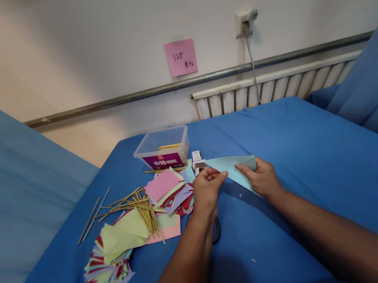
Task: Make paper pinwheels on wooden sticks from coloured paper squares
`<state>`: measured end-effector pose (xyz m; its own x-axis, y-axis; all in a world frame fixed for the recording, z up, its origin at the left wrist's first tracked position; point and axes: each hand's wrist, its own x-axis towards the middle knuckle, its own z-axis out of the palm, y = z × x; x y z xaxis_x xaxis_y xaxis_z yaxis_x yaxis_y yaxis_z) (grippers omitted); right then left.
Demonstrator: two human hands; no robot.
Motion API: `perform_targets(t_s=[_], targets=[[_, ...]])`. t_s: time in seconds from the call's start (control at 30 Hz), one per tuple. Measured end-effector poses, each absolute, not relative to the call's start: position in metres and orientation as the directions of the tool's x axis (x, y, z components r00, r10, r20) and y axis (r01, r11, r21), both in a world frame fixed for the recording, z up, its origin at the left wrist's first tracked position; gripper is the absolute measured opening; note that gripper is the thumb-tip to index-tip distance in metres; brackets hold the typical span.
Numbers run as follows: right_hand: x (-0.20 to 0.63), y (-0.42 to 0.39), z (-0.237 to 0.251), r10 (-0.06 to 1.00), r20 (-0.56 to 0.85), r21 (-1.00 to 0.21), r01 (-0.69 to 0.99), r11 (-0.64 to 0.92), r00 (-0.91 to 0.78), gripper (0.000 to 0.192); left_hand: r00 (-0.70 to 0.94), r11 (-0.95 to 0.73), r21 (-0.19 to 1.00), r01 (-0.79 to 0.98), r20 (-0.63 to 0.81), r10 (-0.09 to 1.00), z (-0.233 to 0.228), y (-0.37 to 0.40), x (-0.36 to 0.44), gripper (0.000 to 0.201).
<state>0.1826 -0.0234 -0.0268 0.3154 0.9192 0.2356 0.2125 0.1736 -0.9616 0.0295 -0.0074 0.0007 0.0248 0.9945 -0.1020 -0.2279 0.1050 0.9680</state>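
Nearest, both forearms reach forward over the blue table (320,148); left hand (207,190) and right hand (262,178) each pinch the folded light-blue paper (231,167), its long axis running left-right between them; beyond lies the clear plastic box (163,148).

Blue-clothed table (305,165), paper squares (168,191), sticks (127,205), plastic tub (162,148)

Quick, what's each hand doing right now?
Left hand: closed, pinching the light blue paper.
Right hand: closed, gripping the same paper.
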Motion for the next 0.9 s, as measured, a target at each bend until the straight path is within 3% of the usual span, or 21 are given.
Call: perform_targets(t_s=[0.17, 0.43, 0.5, 0.6, 0.7, 0.9], targets=[[0.186, -0.023, -0.028, 0.935, 0.212, -0.95, 0.284, 0.13, 0.283, 0.033, -0.194, 0.017, 0.963, -0.27, -0.072, 0.978, 0.008, 0.009, 0.011, 0.034], [0.188, -0.023, -0.03, 0.938, 0.181, -0.968, 0.224, 0.116, 0.295, 0.034, -0.305, -0.039, 0.923, -0.383, -0.087, 0.949, 0.014, 0.019, -0.002, 0.034], [0.187, -0.022, -0.032, 0.927, 0.169, -0.973, 0.205, 0.104, 0.334, 0.036, -0.249, -0.011, 0.913, -0.409, -0.1, 0.963, 0.011, 0.014, 0.005, 0.032], [0.185, -0.02, -0.032, 0.908, 0.176, -0.976, 0.184, 0.112, 0.379, 0.036, 0.056, 0.198, 0.914, -0.354, -0.191, 0.98, 0.001, -0.003, 0.026, 0.035], [0.183, -0.019, -0.031, 0.905, 0.177, -0.98, 0.159, 0.123, 0.386, 0.035, 0.255, 0.275, 0.92, -0.28, -0.205, 0.945, -0.011, -0.02, 0.047, 0.037], [0.18, -0.02, -0.028, 0.919, 0.192, -0.972, 0.196, 0.129, 0.344, 0.033, 0.131, 0.238, 0.935, -0.264, -0.21, 0.969, -0.009, -0.019, 0.044, 0.034]])
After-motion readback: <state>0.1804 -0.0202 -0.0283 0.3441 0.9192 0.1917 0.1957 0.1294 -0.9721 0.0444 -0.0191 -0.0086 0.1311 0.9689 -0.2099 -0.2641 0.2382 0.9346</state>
